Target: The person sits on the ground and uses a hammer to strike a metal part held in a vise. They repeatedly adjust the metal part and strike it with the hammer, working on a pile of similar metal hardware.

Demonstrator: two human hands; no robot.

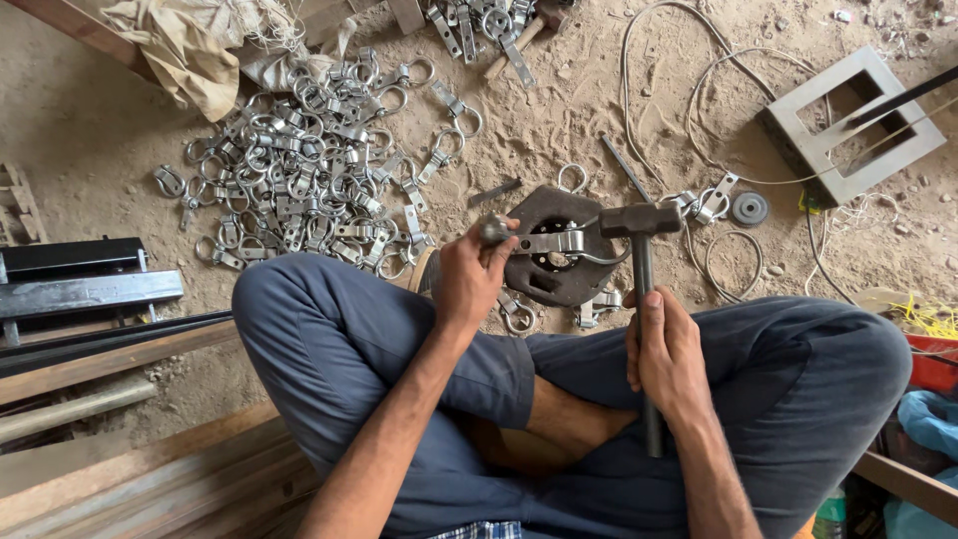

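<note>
I see left hand (469,274) clamped on grey metal clamp strap (549,243), pinning it on dark round iron block (559,262) on sandy floor (559,130). Right hand (667,351) grips steel hammer (640,222), head just above strap. Hammering step, I judge; next blow needs square aim, fingers clear.

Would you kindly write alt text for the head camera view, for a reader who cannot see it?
Seen from above, a person sitting cross-legged on sandy ground holds a hammer in the right hand while the left hand steadies a metal clamp on a dark iron block. A pile of similar clamps lies beyond the left knee.
</note>
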